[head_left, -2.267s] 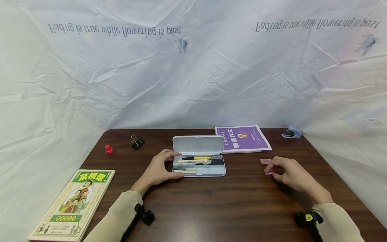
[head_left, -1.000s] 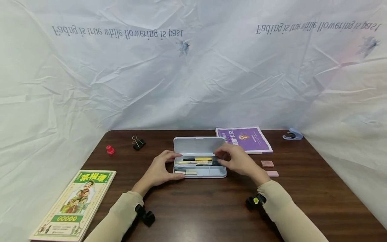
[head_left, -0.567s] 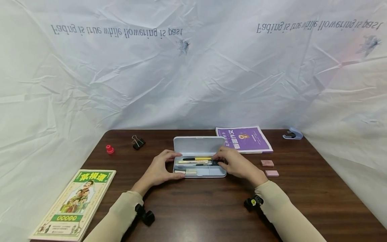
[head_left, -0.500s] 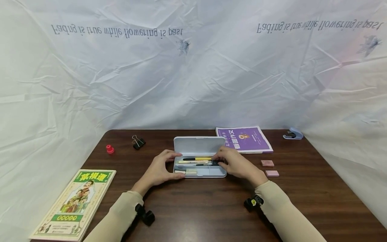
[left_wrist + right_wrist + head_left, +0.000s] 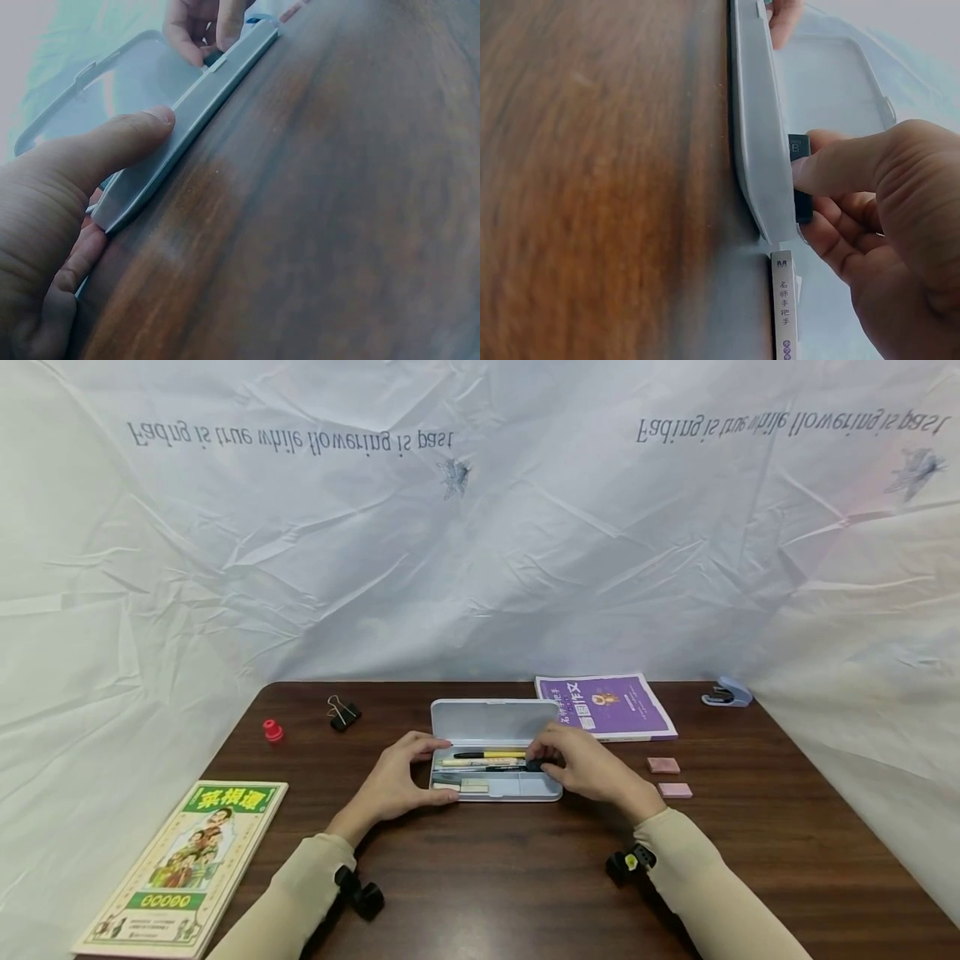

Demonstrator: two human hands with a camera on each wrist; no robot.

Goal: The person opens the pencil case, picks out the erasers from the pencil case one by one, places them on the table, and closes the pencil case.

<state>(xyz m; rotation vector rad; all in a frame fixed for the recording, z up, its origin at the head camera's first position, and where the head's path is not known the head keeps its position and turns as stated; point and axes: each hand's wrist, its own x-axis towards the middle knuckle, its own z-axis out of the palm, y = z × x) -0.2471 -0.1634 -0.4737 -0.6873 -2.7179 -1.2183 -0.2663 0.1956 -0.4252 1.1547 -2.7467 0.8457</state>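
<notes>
At the near left of the desk (image 5: 480, 877), a green-and-cream book (image 5: 183, 868), flat. Farther back, a red piece (image 5: 272, 732), then a black binder clip (image 5: 345, 717). Left hand (image 5: 396, 779): thumb and fingers well spread, gripping the left end of a pale pencil case (image 5: 536, 787) mid-desk, lid raised. Pale blocks (image 5: 474, 786) at left in its front compartment; yellow-and-black pen (image 5: 491, 754) in the rear one. Right hand (image 5: 588, 768): thumb and fingers nearly together, pinching a black block (image 5: 801, 206) at the rear compartment's right end; cannot tell whether it is lifted clear. Behind, a purple book (image 5: 626, 706). Rightward, two pink blocks (image 5: 663, 765), apart; far right, a blue stapler (image 5: 729, 693).
</notes>
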